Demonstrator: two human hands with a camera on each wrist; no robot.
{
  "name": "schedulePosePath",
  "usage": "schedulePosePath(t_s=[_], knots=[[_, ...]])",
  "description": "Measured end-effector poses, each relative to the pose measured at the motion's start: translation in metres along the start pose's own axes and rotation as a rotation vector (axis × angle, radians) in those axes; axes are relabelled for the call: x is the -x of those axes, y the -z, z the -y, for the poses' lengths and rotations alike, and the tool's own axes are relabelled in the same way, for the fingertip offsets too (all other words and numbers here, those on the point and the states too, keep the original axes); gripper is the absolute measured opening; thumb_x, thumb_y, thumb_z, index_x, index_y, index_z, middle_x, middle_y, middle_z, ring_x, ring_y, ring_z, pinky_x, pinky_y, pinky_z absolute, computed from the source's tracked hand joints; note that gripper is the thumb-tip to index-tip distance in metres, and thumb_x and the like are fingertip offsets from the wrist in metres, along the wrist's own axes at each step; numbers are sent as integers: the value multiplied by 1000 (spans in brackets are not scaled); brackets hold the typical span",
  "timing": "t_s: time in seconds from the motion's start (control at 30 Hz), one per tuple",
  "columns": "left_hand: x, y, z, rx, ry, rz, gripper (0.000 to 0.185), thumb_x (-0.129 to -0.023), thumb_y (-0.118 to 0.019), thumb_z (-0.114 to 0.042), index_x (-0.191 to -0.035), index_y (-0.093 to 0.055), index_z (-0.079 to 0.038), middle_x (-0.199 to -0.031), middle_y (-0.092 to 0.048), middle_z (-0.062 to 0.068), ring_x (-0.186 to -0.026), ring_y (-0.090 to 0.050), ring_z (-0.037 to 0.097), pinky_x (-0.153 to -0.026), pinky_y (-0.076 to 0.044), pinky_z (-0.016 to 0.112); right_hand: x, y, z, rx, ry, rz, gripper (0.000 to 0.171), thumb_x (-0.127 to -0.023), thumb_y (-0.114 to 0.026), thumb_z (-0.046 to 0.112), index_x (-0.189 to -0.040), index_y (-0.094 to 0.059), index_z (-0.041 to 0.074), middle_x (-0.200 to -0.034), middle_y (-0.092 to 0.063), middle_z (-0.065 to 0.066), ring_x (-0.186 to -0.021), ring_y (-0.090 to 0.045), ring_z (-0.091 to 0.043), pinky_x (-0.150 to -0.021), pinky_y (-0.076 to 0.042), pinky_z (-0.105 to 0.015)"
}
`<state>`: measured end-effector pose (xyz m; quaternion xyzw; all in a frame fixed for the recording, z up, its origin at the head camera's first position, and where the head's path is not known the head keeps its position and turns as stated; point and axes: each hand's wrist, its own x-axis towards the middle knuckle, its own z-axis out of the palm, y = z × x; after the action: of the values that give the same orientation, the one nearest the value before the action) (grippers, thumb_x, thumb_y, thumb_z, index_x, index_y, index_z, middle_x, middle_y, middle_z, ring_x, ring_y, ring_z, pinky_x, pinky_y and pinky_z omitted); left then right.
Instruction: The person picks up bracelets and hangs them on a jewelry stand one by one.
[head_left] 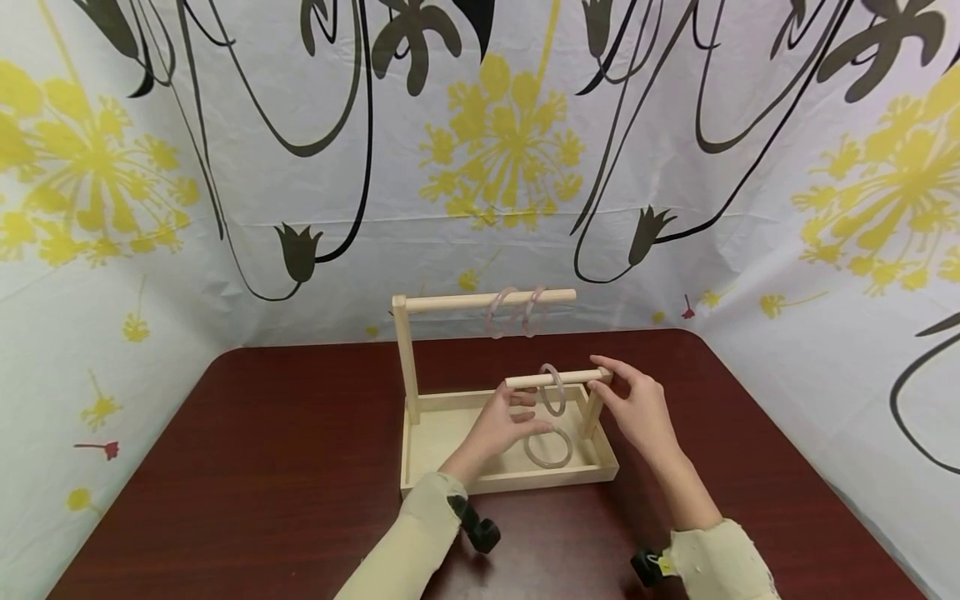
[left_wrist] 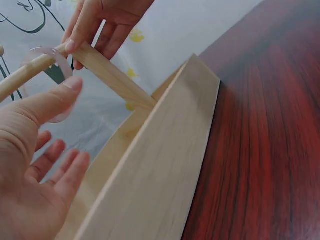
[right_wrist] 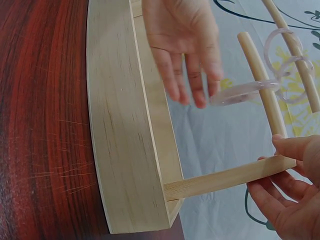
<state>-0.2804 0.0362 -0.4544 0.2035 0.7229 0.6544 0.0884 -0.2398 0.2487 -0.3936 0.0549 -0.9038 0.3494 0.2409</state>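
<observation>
I see a dark red counter (head_left: 262,442) carrying a shallow wooden tray (head_left: 427,433) with two rails. The tall rail (head_left: 465,301) holds two pale bangles (head_left: 513,312). On the low rail (head_left: 551,379) hangs one bangle (head_left: 553,389), and another ring (head_left: 548,447) lies flat in the tray. My right hand (head_left: 637,408) pinches the low rail's end at its post. My left hand (head_left: 504,421) hovers just beside the hanging bangle, fingers spread wide, gripping nothing.
</observation>
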Motion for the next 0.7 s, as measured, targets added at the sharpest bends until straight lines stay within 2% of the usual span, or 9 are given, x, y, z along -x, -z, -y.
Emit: schedulePosePath(t_s=[0.1, 0.27, 0.4, 0.5, 0.57, 0.7], knots=[[1, 1, 4, -64, 1, 45, 64, -83, -81, -8, -139, -49, -5, -137, -53, 19, -126, -54, 41, -108, -51, 49, 0, 0, 0, -6, -9, 1, 36, -91, -74, 15, -126, -69, 9, -91, -69, -9, -68, -44, -11, -58, -38, -21], [1, 1, 13, -282, 0, 125, 73, -80, -85, -16, -142, -47, -5, -141, -53, 16, -128, -56, 37, -107, -51, 44, 0, -1, 1, -15, -6, -7, 35, -91, -74, 14, -125, -70, 9, -90, -71, -8, -73, -51, -11, -62, -42, -19], [1, -1, 17, -537, -27, 182, 76, -76, -88, -26, -140, -51, -8, -138, -58, 9, -128, -56, 27, -109, -49, 37, 0, -1, 0, -18, -5, -7, 35, -91, -74, 14, -125, -70, 10, -90, -71, -7, -75, -53, -9, -64, -43, -17], [0, -3, 18, -741, -79, 211, 75, -76, -87, -33, -138, -56, -8, -134, -62, 5, -128, -54, 22, -111, -46, 31, -1, -2, 0, -10, -7, -6, 35, -91, -74, 13, -125, -70, 11, -90, -71, -7, -75, -53, -9, -64, -43, -17], [-1, -5, 17, -841, -106, 221, 71, -77, -85, -37, -137, -59, -9, -132, -65, 2, -126, -54, 20, -111, -45, 29, -1, -2, -1, -3, -7, -4, 35, -91, -74, 14, -126, -69, 11, -91, -71, -7, -75, -53, -10, -64, -43, -17], [0, -7, 13, -906, -116, 232, 62, -77, -85, -39, -131, -65, -13, -128, -68, -1, -120, -57, 18, -104, -48, 25, 0, -2, -1, -1, -7, -1, 36, -91, -73, 14, -126, -69, 11, -91, -71, -7, -75, -53, -11, -64, -43, -18]])
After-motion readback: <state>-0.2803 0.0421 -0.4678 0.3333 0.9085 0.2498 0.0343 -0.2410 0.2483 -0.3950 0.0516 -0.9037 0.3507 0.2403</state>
